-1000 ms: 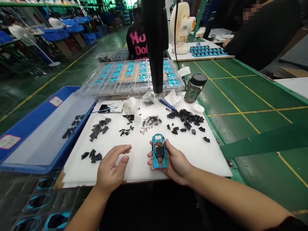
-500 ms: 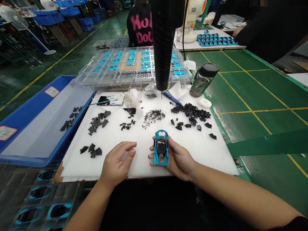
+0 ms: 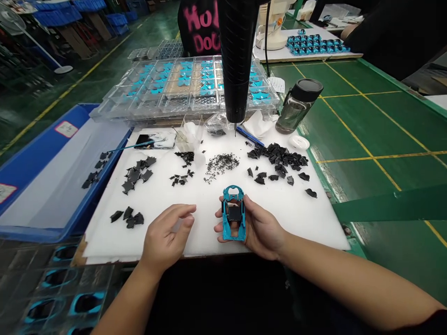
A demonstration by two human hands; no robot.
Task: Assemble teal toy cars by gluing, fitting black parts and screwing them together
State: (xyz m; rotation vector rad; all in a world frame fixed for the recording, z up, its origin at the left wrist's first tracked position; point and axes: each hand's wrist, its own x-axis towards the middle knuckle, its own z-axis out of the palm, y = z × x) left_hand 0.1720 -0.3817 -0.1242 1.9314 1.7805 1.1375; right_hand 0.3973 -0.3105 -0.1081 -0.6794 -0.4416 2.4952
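Note:
My right hand (image 3: 263,228) holds a blue toy car body shell (image 3: 228,231), its fingers wrapped beneath and around the sides. A black plate (image 3: 234,213) sits in the middle of the shell. To the left, my left hand (image 3: 167,235) hovers over the white foam sheet (image 3: 206,200) with thumb and fingers apart, nothing visible between them. Beyond the shell lies a scatter of tiny black screws (image 3: 223,163). An electric screwdriver (image 3: 237,70) hangs above them, its bit pointing down. Dark molded pieces (image 3: 282,156) are heaped at right; flat black pieces (image 3: 136,174) lie at left.
A blue bin (image 3: 63,232) stands left of the sheet. At the back is a clear compartment tray (image 3: 146,111) of blue parts. A lidded bottle (image 3: 296,109) and blue pen (image 3: 251,137) are near the right rear. A person (image 3: 199,28) sits beyond.
The view has tilted and shifted slightly, so the bench's far side appears a little higher. Both hands and the shell keep nearly the same pose.

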